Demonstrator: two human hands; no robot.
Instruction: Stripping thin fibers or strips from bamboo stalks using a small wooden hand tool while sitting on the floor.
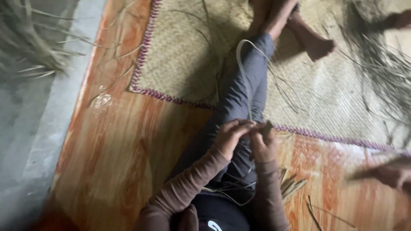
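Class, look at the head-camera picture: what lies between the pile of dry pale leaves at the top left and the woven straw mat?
In the head view, a grey concrete strip and orange wood-patterned flooring separate the dry leaf pile from the purple-edged straw mat.

Open floor (120, 145) lies to the left of the outstretched leg (239, 102). To the right, cut strips (291, 186) on the floor and another person's hand (391, 173) obstruct passage. The far mat (325, 94) carries loose fibres (385, 64).
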